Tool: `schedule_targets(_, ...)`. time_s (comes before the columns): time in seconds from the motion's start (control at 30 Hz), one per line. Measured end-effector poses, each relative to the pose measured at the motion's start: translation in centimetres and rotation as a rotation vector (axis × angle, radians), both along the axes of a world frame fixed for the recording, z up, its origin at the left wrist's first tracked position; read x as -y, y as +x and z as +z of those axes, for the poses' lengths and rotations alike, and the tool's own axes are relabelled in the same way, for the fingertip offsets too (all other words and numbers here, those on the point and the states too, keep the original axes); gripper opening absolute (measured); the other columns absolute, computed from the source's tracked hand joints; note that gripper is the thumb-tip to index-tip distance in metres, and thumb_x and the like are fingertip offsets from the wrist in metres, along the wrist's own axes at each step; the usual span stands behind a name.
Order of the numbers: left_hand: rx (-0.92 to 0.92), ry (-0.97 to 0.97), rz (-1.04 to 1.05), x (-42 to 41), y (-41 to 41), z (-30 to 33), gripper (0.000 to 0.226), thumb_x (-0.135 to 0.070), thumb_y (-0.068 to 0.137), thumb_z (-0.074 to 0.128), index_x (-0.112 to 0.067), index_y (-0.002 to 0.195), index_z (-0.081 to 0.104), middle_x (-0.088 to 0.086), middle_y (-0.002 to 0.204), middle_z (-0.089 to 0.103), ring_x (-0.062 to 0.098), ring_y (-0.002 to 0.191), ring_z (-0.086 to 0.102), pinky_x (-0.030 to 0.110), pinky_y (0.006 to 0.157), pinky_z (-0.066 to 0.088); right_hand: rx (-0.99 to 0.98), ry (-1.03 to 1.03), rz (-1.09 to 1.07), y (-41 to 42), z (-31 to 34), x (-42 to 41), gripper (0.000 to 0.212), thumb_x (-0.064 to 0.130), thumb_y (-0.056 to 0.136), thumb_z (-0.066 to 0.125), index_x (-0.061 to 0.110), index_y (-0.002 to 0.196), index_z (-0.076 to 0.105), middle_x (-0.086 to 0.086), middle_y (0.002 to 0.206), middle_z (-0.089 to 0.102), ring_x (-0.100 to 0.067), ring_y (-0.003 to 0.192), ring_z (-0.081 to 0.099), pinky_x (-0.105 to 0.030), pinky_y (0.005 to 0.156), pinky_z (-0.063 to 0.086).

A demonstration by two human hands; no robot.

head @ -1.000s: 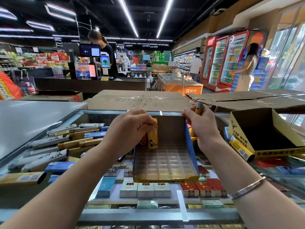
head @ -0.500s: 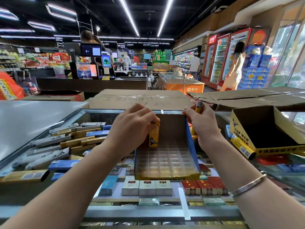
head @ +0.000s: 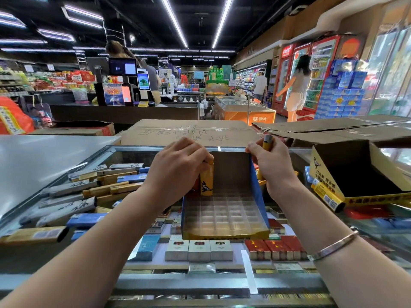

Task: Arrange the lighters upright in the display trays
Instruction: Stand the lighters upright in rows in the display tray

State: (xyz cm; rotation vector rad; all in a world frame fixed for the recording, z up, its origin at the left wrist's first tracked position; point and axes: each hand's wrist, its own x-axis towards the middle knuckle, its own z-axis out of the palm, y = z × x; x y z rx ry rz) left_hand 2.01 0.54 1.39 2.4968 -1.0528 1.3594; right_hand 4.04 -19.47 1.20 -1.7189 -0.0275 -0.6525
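Yellow lighter (head: 206,182) lower in tray (head: 258,192)

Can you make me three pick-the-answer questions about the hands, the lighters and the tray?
1. Where does the yellow plastic lighter under the left hand stand?
A. back-left corner of the tray
B. front edge
C. outside it

2. What colour are the side walls of the cardboard display tray?
A. green
B. blue
C. white

3. What is the right hand doing?
A. lying flat
B. pointing
C. holding yellow lighters

Answers: 1 A, it stands upright against the tray's back wall on the left. 2 B, the right wall shows blue. 3 C, one lighter pokes up out of its grip.
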Motion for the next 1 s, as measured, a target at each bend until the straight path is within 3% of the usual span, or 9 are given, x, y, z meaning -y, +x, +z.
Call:
schedule_targets(0.13, -0.019, 0.032, -0.009, 0.3, 0.0, 0.0, 0.013, -0.016, 0.079, 0.070, -0.009, 0.091, 0.070, 0.006, 0.091, 0.071, 0.026, 0.090, 0.063, 0.036, 0.071, 0.052, 0.006, 0.006, 0.007, -0.1, 0.0, -0.1, 0.017, 0.021, 0.091, 0.058, 0.004, 0.094, 0.056, -0.015, 0.092, 0.057, -0.013, 0.078, 0.051, -0.021, 0.067, 0.041)
schedule_targets(0.27, -0.141, -0.054, 0.007, 0.5, -0.1, 0.0, 0.011, -0.014, 0.079, 0.071, -0.010, 0.090, 0.069, 0.006, 0.094, 0.069, 0.027, 0.093, 0.061, 0.039, 0.068, 0.053, -0.001, 0.004, 0.013, 0.0, 0.0, -0.1, 0.013, 0.021, 0.092, 0.057, 0.010, 0.087, 0.055, -0.008, 0.083, 0.053, -0.012, 0.075, 0.050, -0.022, 0.067, 0.041)
schedule_targets(0.47, -0.252, -0.095, 0.009, 0.6, 0.0, -0.4, 0.008, -0.020, 0.084, 0.066, -0.015, 0.091, 0.066, 0.001, 0.113, 0.061, 0.022, 0.106, 0.054, 0.038, 0.079, 0.050, 0.014, -0.007, -0.003, 0.1, 0.0, -0.1, 0.021, 0.021, 0.091, 0.057, 0.001, 0.097, 0.056, -0.017, 0.094, 0.057, -0.019, 0.083, 0.053, -0.023, 0.071, 0.043)
schedule_targets(0.6, -0.516, -0.225, -0.074, -0.1, 0.4, -0.7, 0.017, -0.025, 0.084, 0.066, -0.026, 0.099, 0.059, -0.011, 0.121, 0.056, 0.011, 0.111, 0.050, 0.027, 0.087, 0.046, 0.018, 0.057, -0.012, -0.1, 0.3, 0.0, 0.023, 0.022, 0.091, 0.057, 0.001, 0.100, 0.056, -0.021, 0.097, 0.057, -0.025, 0.086, 0.054, -0.036, 0.085, 0.050)
schedule_targets(0.7, -0.565, -0.231, -0.087, -0.5, 0.4, -0.9, 0.029, -0.030, 0.082, 0.067, -0.030, 0.108, 0.055, -0.017, 0.113, 0.053, 0.009, 0.106, 0.051, 0.025, 0.085, 0.046, 0.102, 0.191, -0.008, -0.8, 1.3, 0.4, 0.030, 0.034, 0.092, 0.055, 0.006, 0.080, 0.056, -0.014, 0.075, 0.054, -0.013, 0.068, 0.050, -0.023, 0.065, 0.046)
schedule_targets(0.83, -0.477, -0.309, -0.092, -0.1, 0.0, -0.6, 0.035, -0.038, 0.082, 0.063, -0.027, 0.115, 0.057, -0.008, 0.119, 0.058, 0.011, 0.115, 0.047, 0.029, 0.091, 0.040, 0.068, 0.292, 0.276, -1.8, 2.4, -0.5, 0.049, 0.051, 0.092, 0.039, 0.023, 0.055, 0.054, 0.004, 0.058, 0.057, -0.013, 0.062, 0.052, -0.030, 0.067, 0.042)
schedule_targets(0.9, -0.435, -0.337, -0.160, 0.3, -0.5, -0.2, 0.032, -0.046, 0.082, 0.060, -0.027, 0.108, 0.062, -0.015, 0.109, 0.057, 0.009, 0.111, 0.048, 0.028, 0.089, 0.040, 0.046, 0.180, 0.422, -2.2, 2.1, -1.6, 0.053, 0.058, 0.087, 0.029, 0.021, 0.061, 0.057, 0.000, 0.064, 0.060, -0.014, 0.065, 0.056, -0.032, 0.071, 0.045)
schedule_targets(1.0, -0.505, -0.392, -0.281, 1.0, -1.4, 0.1, 0.028, -0.052, 0.076, 0.060, -0.036, 0.099, 0.063, -0.032, 0.095, 0.054, 0.003, 0.100, 0.051, 0.028, 0.083, 0.044, 0.049, -0.061, 0.586, -2.9, 1.2, -3.1, 0.057, 0.065, 0.074, 0.025, 0.023, 0.084, 0.062, -0.009, 0.085, 0.063, -0.015, 0.077, 0.064, -0.030, 0.073, 0.055)
